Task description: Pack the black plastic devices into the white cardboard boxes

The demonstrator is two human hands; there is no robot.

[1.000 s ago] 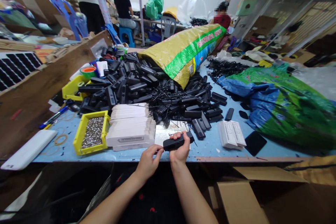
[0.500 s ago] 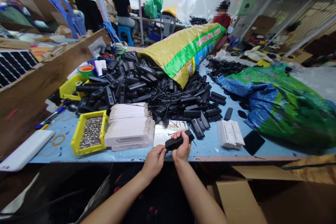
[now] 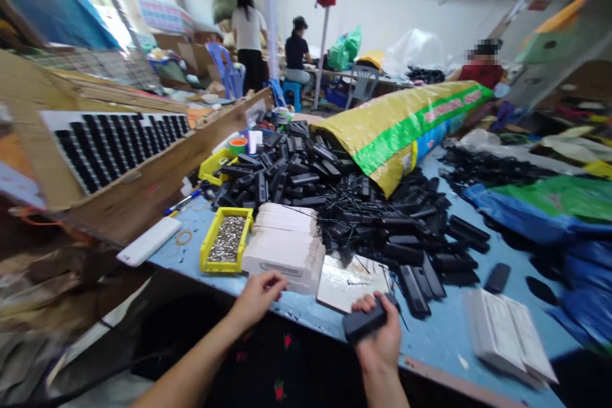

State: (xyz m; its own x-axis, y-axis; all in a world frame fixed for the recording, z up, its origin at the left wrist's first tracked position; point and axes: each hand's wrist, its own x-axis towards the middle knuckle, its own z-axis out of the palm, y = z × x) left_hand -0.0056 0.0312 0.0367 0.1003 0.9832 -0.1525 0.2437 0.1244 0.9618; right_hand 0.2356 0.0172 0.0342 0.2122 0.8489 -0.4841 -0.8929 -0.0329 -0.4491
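My right hand [image 3: 382, 331] is wrapped round a black plastic case [image 3: 366, 322] at the table's front edge, its thumb along one side. Fingers curled together, my left hand [image 3: 261, 296] hovers apart from the case, by the front of a stack of white cards [image 3: 287, 255]; whether anything is between the fingertips is hidden. Left of the cards stands a yellow bin [image 3: 204, 255] full of small shiny metal pieces [image 3: 227, 239]. Behind my right hand lies a white board [image 3: 351, 284] with thin black strips on it.
A large heap of black cases [image 3: 291, 172] spreads behind the cards, partly under a yellow-green sack [image 3: 373, 134]. White boxes [image 3: 502, 331] stand at the right, near a blue-green bag [image 3: 583, 248]. A wooden board [image 3: 157, 166] edges the left side. Several people are farther back.
My left hand has let go of the black case and moved left to the white cards. My right hand still holds the case, now lower and tilted. The view has swung left.
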